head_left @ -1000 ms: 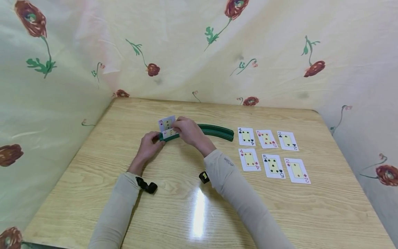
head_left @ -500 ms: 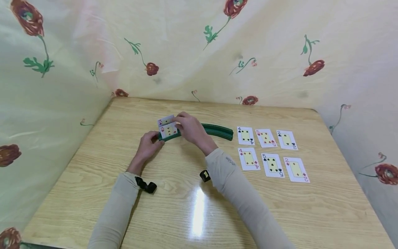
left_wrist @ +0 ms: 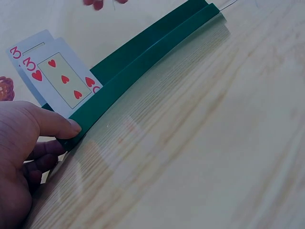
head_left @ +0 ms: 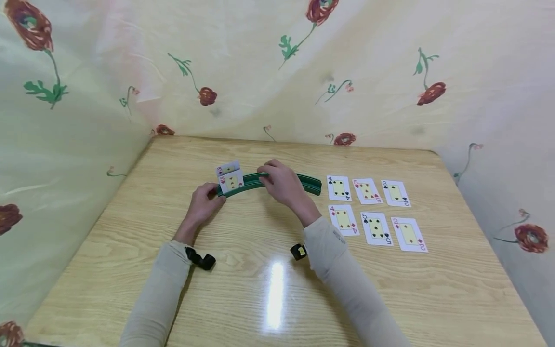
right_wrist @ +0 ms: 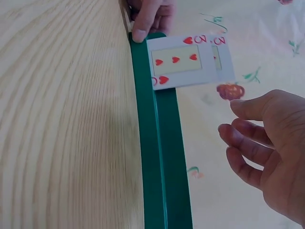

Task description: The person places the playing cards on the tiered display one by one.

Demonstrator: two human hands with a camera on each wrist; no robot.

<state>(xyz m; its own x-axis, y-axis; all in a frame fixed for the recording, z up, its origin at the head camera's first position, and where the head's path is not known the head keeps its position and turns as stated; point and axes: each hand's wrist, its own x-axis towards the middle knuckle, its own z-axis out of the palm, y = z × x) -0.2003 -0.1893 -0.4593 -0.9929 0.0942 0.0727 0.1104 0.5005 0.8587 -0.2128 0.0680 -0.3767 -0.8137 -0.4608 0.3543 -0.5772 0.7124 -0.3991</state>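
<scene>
A curved green card holder (head_left: 250,185) lies on the table, with two cards standing at its left end. In front is the three of hearts (left_wrist: 64,78); behind it, in the rear slot, stands another red three (head_left: 227,167), mostly covered. My left hand (head_left: 203,202) grips the holder's left end, its thumb pressing the front face in the left wrist view. Over the holder's middle hovers my right hand (head_left: 284,184). In the right wrist view this right hand (right_wrist: 281,148) has loosely bent fingers and holds nothing, apart from the cards.
Right of the holder, two rows of face-up cards lie on the wooden table (head_left: 243,299). The upper row has the four of spades (head_left: 339,188), five of hearts (head_left: 367,191) and two of clubs (head_left: 396,193). A floral cloth (head_left: 243,58) hangs behind.
My right hand lowered the three of hearts into the holder's front slot, let go of it and moved right. The left hand keeps its grip on the holder's end.
</scene>
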